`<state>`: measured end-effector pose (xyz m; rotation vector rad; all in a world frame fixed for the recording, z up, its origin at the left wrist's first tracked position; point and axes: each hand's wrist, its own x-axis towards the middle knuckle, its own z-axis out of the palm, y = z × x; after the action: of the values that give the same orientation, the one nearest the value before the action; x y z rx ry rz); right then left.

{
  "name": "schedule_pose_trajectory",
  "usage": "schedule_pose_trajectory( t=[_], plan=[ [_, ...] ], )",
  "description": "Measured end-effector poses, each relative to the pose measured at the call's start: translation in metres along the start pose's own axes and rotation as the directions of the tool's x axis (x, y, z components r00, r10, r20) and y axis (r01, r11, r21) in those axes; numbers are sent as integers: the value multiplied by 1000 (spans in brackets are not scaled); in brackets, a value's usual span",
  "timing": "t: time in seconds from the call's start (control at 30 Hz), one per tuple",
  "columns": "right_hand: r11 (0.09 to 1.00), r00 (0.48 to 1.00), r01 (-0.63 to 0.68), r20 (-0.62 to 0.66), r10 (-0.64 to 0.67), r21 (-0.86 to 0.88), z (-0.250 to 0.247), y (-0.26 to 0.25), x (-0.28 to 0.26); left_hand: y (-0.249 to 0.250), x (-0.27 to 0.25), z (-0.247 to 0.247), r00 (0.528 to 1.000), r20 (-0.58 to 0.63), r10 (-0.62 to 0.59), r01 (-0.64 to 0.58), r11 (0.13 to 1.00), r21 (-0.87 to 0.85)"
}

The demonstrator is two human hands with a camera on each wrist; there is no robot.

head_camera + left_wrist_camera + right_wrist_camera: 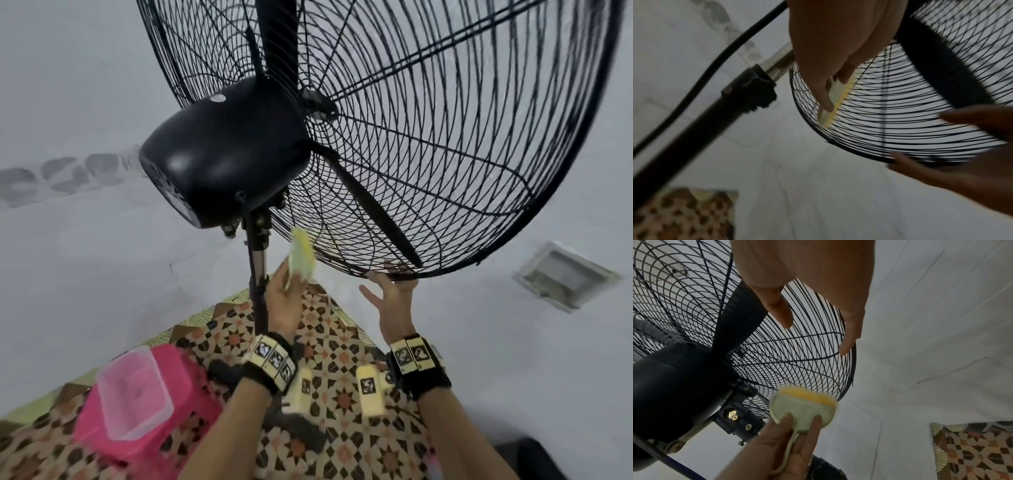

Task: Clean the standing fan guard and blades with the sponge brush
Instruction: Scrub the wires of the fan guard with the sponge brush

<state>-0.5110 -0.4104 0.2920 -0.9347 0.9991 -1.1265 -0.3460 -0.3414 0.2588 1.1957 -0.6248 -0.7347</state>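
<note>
Two hands working: left hand (284,301) is gripping sponge brush (301,257) vs wire guard (445,137), right hand (394,298), fingers open, is touching guard's rim beside it.

The head camera looks forward and down past the motor housing (226,154) at the fan guard (445,137). Both wrist cameras peer upward, close beneath it; all three views share the guard's lower rim.

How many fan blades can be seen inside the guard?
2. One black fan blade points up from the hub; another black blade slants down-right toward the right hand. The black motor housing may hide more.
</note>
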Motion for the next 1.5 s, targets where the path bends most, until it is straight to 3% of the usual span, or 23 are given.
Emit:
schedule_pose_trajectory(
  t=[0.1,0.17,0.23,0.3,0.4,0.5,0.6,0.67,0.73,0.83,1.0,1.07,1.13,1.23,1.3,1.4,1.5],
  plan=[
    [997,998,64,-27,-65,-46,4,-7,-2,7,16,6,996,-83,20,-19,1000,21],
    [997,998,64,-11,-64,-45,6,-6,-4,3,-3,11,1000,11,3,-4,997,79],
    [997,998,62,-19,-62,-37,5,-4,-4,-10,-28,11,982,174,73,-97,986,132],
    [997,998,62,-20,-63,-36,5,-3,-5,-20,-33,6,969,238,72,-134,957,256],
    [998,998,56,-13,-56,-20,5,-3,-8,-20,-4,-4,988,119,-96,33,894,447],
    [998,998,53,-25,-53,-15,5,-7,-8,-12,29,-6,995,8,-98,81,863,498],
    [999,998,45,-49,-45,1,5,-8,-7,-3,55,5,992,-62,-114,128,774,620],
    [999,998,46,-51,-46,-2,4,-8,-7,1,48,17,995,-47,-86,94,706,702],
    [998,997,51,-56,-52,-22,4,-7,-7,-2,20,27,994,101,-42,-49,654,755],
    [998,998,50,-30,-51,-41,3,-7,-6,-6,-12,20,969,239,-64,-122,717,686],
    [998,997,67,-48,-68,-23,5,-9,-8,13,44,2,986,-14,-165,131,727,674],
    [998,997,64,-51,-66,-28,5,-10,-8,16,41,10,988,18,-156,101,715,691],
    [998,996,48,-73,-50,-28,5,-12,-9,8,16,22,985,125,-122,-1,713,702],
    [999,996,33,-86,-35,-29,5,-12,-11,-5,-18,20,969,237,-62,-108,758,643],
    [999,997,29,-73,-31,-22,6,-11,-12,-8,-4,9,985,158,-76,-42,774,632],
    [999,998,30,-47,-32,-34,6,-12,-14,-7,40,-3,985,-63,-159,166,790,591],
    [999,998,16,-56,-18,-32,6,-14,-13,-6,44,8,987,-41,-156,151,811,564]
  ],
)
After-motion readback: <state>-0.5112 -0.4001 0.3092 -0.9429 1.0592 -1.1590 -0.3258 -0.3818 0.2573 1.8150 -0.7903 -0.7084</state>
